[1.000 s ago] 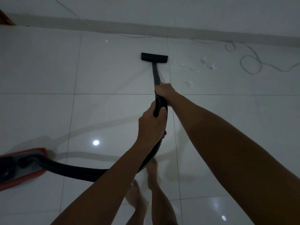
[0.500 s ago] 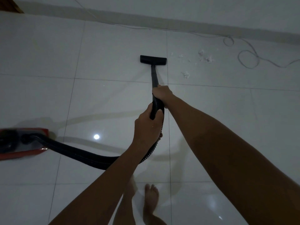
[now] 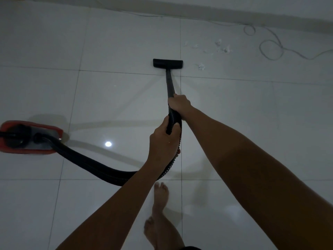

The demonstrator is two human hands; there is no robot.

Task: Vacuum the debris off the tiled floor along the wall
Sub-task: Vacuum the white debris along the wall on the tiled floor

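Note:
The black vacuum floor head (image 3: 168, 64) lies flat on the white tiled floor (image 3: 117, 42), on a dark wand (image 3: 170, 83). My right hand (image 3: 179, 105) grips the wand's lower end where the ribbed hose starts. My left hand (image 3: 164, 139) grips the black hose (image 3: 93, 164) just behind it. White fluffy debris (image 3: 201, 66) lies to the right of the head, with more bits (image 3: 223, 48) farther back near the wall's baseboard (image 3: 234, 12).
The red and grey vacuum body (image 3: 27, 138) sits on the floor at the left, joined by the hose. A thin white cord (image 3: 270, 49) loops along the baseboard at the upper right. My bare feet (image 3: 160, 201) stand below the hands.
The floor head has been pulled back from the wall toward me. The vacuum body has rolled farther into view at the left, and I have stepped back.

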